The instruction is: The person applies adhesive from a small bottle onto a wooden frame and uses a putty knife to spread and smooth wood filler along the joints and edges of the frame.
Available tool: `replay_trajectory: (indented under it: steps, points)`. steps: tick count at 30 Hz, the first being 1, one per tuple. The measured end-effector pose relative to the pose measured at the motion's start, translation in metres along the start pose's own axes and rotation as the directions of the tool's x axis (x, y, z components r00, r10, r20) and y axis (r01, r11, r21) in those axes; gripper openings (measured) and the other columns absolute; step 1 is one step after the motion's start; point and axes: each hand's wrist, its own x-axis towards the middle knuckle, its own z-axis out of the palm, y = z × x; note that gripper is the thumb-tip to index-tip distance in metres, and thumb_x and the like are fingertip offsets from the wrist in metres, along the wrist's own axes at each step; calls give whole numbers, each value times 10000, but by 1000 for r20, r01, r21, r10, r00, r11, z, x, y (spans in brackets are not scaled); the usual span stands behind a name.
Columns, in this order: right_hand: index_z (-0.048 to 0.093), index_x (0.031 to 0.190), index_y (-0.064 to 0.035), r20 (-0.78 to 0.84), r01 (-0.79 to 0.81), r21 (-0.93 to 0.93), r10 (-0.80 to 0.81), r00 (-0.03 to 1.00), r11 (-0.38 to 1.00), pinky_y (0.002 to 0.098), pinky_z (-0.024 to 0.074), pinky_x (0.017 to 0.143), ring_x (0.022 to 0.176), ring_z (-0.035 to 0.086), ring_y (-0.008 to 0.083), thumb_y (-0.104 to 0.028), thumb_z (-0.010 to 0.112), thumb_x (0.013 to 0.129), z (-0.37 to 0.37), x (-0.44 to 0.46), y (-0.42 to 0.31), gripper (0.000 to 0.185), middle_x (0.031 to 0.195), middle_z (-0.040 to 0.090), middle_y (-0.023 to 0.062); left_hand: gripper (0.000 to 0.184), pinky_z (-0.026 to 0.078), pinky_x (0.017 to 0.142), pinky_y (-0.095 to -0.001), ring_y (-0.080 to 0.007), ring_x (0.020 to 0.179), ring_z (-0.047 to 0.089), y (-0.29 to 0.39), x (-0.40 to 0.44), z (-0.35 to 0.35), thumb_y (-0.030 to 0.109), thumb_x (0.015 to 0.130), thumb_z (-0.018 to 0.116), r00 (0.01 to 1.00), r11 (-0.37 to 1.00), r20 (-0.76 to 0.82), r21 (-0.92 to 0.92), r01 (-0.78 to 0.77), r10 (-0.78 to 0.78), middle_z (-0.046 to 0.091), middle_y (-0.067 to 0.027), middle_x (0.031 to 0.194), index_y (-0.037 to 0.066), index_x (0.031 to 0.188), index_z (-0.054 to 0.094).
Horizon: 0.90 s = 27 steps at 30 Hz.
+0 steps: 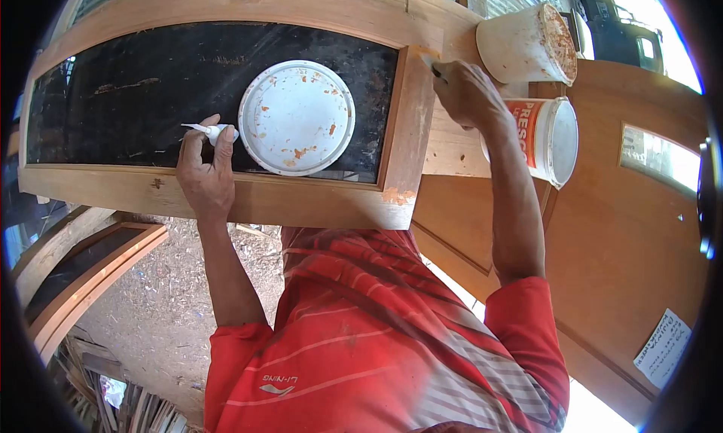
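My left hand (207,178) is closed around a small white bottle with a thin pointed nozzle (214,132), above the lower rail of a wooden frame (316,198). At the frame's upper right corner, my right hand (468,94) grips a putty knife (431,61); its dark handle shows, and the blade lies against the wood. Orange-brown filler marks that corner and the lower right one. Between my hands, a round white lid (297,117) smeared with orange filler rests on the dark panel (173,71) inside the frame.
Right of the frame lie a filler-stained white bucket (520,45) and a white tub with a red label (531,139). A wooden door (602,230) with a handwritten paper (663,348) stands at the right. Another frame (98,275) is at lower left, above wood scraps (143,407).
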Motion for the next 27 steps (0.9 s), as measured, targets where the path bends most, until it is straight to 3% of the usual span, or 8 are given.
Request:
replay_trajectory:
  steps: [5, 8, 12, 16, 17, 20, 21, 27]
  points:
    - [733, 979, 39, 68, -137, 220, 125, 990, 966, 524, 574, 798, 729, 728, 442, -152, 515, 948, -10, -1, -21, 292, 816, 708, 299, 240, 558, 874, -369, -225, 968, 711, 5, 0, 0, 207, 979, 788, 1000, 1000, -5, 26, 9, -9, 772, -125, 1123, -4, 1054, 702]
    - [729, 1017, 27, -32, 30, 87, -27, 999, 996, 504, 585, 769, 679, 735, 400, -164, 510, 965, -3, -5, -11, 295, 770, 706, 283, 228, 556, 876, -371, -228, 971, 710, 4, 1, 0, 185, 962, 803, 999, 1000, -38, -10, -27, 27, 773, -126, 1122, -2, 1049, 705]
    - [728, 1058, 15, -78, -57, 228, 76, 994, 972, 491, 590, 775, 661, 735, 392, -172, 515, 965, 2, 12, -12, 298, 741, 697, 276, 223, 555, 877, -375, -234, 976, 709, 1, 1, 3, 175, 950, 813, 999, 999, -31, 5, -32, 32, 773, -126, 1121, -1, 1038, 707]
    - [698, 1102, 40, -51, 63, 89, -58, 997, 994, 486, 592, 748, 664, 741, 379, -189, 517, 994, -3, 6, -13, 311, 719, 691, 270, 226, 552, 884, -379, -237, 983, 708, 0, 1, 2, 181, 950, 812, 999, 1000, -32, 12, -16, 17, 773, -125, 1120, 2, 1037, 708]
    - [708, 1159, 45, -53, -33, 263, 49, 997, 964, 470, 577, 693, 543, 707, 337, -221, 561, 1030, -7, 3, -15, 330, 647, 653, 252, 227, 551, 886, -380, -237, 985, 707, 0, 2, 2, 183, 950, 812, 1000, 1000, -23, 11, -15, 15, 772, -125, 1120, 2, 1038, 708]
    - [697, 1201, 24, -98, -67, 247, 94, 991, 967, 472, 570, 681, 575, 715, 337, -224, 555, 1031, 11, 7, -6, 332, 642, 651, 232, 236, 549, 888, -384, -241, 979, 705, 5, 2, 2, 194, 948, 815, 1000, 1000, -11, 10, -2, 2, 773, -121, 1121, 4, 1034, 705]
    - [691, 1228, -12, -219, 67, 77, -49, 974, 995, 475, 563, 672, 570, 707, 326, -206, 552, 1033, 15, 8, -5, 309, 641, 650, 212, 236, 549, 888, -385, -241, 976, 704, 5, 3, 3, 194, 948, 815, 1000, 1000, -15, 15, -4, 4, 773, -120, 1121, 3, 1033, 704]
    - [690, 1100, -1, -131, -1, 165, 23, 991, 986, 520, 561, 777, 733, 730, 413, -189, 522, 990, 11, 1, 11, 275, 747, 696, 260, 234, 549, 882, -384, -244, 968, 703, 2, 3, 4, 192, 949, 813, 1000, 1000, -10, 27, -13, 14, 772, -114, 1120, 6, 1044, 708]
